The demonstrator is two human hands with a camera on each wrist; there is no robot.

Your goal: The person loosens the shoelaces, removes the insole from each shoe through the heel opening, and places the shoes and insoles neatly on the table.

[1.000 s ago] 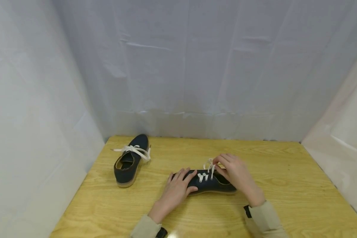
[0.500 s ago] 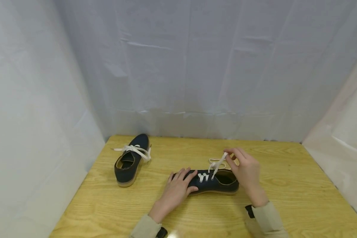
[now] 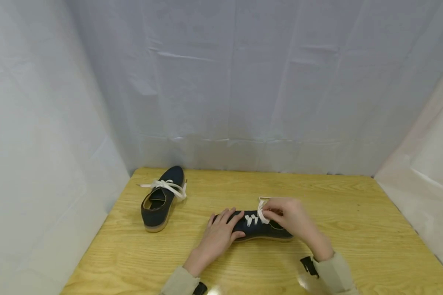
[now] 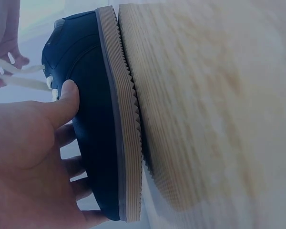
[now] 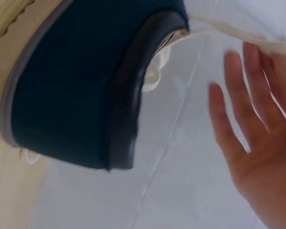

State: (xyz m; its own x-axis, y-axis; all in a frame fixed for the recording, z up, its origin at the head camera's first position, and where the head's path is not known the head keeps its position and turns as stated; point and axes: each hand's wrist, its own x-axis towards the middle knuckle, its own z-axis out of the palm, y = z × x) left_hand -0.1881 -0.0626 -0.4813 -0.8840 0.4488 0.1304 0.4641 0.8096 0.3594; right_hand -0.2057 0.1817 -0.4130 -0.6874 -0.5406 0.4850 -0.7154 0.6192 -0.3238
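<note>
Gripping the toe of the navy shoe (image 3: pixel 263 232), the left hand (image 3: pixel 218 234) comes in low from the near side, fingers spread over the top, thumb along the near flank. Right hand (image 3: pixel 292 215) is bent over the shoe opening, thumb and forefinger pinched together on a white lace (image 3: pixel 261 211), other fingers looser and apart in the right wrist view. Shoe's sole-down on the wooden table (image 3: pixel 361 233), toe pointing left, basically between both hands.
</note>
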